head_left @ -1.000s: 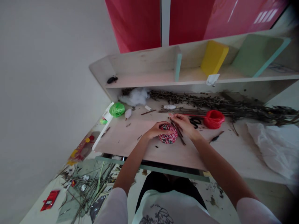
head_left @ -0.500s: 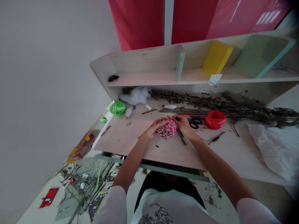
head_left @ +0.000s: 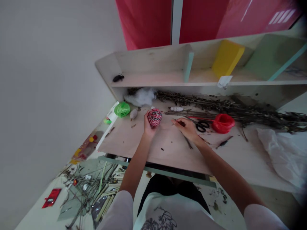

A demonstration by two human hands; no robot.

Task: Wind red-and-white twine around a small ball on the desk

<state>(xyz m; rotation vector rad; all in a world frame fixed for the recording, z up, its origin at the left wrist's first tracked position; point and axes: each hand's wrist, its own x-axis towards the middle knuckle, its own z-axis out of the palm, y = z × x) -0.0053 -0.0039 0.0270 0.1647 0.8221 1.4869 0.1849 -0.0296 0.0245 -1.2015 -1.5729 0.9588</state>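
Observation:
My left hand [head_left: 149,127] is wrapped round a ball of red, white and dark twine [head_left: 154,117], holding it over the left middle of the desk. To its right, my right hand [head_left: 185,127] is closed in a pinch. A thin tip shows at its fingertips, too small to make out. Under that hand a dark stick [head_left: 188,142] lies on the desk. Black-handled scissors [head_left: 202,126] rest just right of my right hand, and beyond them is a roll of red plastic string [head_left: 223,123].
Dried branches [head_left: 206,103] and white stuffing [head_left: 141,96] line the back, near a spool of white thread [head_left: 177,109]. Green plastic string [head_left: 122,109] and a small wrapped piece [head_left: 133,114] sit at left. A clear plastic bag [head_left: 283,153] lies right. Twigs [head_left: 83,188] litter the floor.
My left hand has moved left and slightly up with the twine ball. My right hand has come apart from the ball and stays near the scissors.

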